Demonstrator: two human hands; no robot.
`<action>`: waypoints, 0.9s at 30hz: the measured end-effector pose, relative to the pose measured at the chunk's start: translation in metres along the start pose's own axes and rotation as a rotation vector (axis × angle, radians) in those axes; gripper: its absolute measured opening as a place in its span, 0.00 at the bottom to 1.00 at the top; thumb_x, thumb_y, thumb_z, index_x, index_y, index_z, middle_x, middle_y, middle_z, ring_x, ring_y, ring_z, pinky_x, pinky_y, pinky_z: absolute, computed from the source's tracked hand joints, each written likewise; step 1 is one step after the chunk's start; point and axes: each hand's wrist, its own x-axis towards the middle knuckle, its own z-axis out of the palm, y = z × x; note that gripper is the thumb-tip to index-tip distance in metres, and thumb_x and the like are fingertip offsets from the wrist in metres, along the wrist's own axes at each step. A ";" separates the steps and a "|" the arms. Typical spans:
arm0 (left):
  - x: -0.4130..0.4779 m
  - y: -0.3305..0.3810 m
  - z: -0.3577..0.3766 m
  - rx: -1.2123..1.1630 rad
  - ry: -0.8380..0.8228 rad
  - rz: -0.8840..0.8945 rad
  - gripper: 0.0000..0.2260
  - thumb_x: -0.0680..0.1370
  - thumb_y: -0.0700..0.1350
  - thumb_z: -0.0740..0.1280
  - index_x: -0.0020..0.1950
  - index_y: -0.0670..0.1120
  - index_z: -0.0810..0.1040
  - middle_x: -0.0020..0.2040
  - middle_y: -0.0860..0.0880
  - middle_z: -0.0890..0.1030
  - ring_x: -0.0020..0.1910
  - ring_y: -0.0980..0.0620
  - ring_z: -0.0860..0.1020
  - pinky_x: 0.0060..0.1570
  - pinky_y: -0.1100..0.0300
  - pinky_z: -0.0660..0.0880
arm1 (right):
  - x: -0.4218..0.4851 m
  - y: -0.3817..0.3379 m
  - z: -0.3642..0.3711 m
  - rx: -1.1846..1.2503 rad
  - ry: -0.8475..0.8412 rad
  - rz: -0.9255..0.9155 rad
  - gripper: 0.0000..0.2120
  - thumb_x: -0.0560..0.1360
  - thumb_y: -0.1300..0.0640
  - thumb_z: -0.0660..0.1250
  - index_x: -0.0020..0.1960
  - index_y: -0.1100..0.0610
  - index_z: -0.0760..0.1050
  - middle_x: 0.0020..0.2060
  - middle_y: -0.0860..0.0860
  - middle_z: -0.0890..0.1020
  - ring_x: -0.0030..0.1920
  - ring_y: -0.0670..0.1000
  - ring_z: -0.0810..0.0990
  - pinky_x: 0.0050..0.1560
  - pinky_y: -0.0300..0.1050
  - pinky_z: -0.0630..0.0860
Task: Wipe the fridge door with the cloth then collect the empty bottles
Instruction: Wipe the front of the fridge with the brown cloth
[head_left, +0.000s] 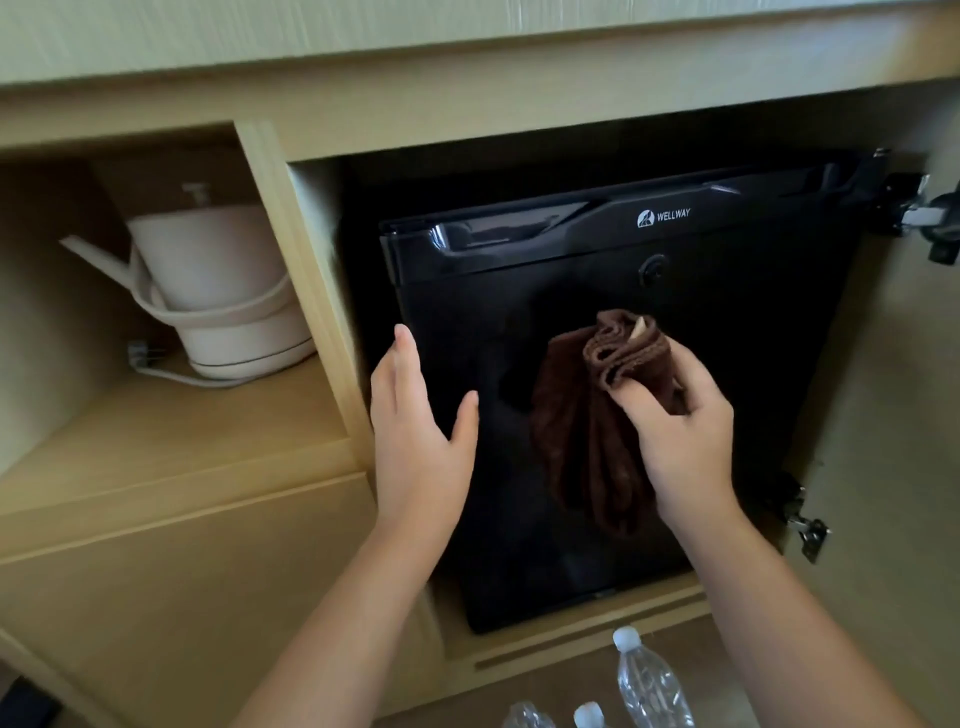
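bottles stood low, unclaimed. i had my right hand clamped on the cloth, right against the door; my left hand lay open at the door's left edge.

Both bare forearms reach forward and up from the bottom edge. The left hand is flat and open, fingers together and pointing up, thumb spread to the right. The right hand is curled closed, fingers pinched against thumb
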 end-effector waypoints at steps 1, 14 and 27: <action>0.003 0.001 -0.002 -0.010 0.001 -0.005 0.34 0.77 0.44 0.65 0.75 0.50 0.48 0.71 0.50 0.60 0.70 0.54 0.60 0.67 0.53 0.64 | 0.001 -0.002 0.004 0.038 0.007 0.022 0.13 0.68 0.61 0.71 0.50 0.48 0.79 0.45 0.46 0.83 0.48 0.44 0.81 0.48 0.38 0.76; 0.016 0.003 -0.015 -0.067 -0.030 0.001 0.31 0.77 0.41 0.63 0.75 0.54 0.49 0.60 0.59 0.63 0.59 0.65 0.64 0.59 0.53 0.72 | 0.006 -0.014 0.040 -0.084 0.045 -0.072 0.19 0.72 0.64 0.68 0.60 0.48 0.75 0.54 0.45 0.80 0.57 0.42 0.77 0.63 0.44 0.71; 0.015 -0.001 -0.016 -0.089 -0.051 0.029 0.29 0.78 0.40 0.61 0.74 0.53 0.52 0.55 0.67 0.64 0.60 0.67 0.63 0.60 0.58 0.71 | 0.018 -0.008 0.025 -0.180 0.119 -0.040 0.21 0.70 0.64 0.70 0.61 0.50 0.75 0.52 0.42 0.80 0.52 0.38 0.78 0.58 0.40 0.73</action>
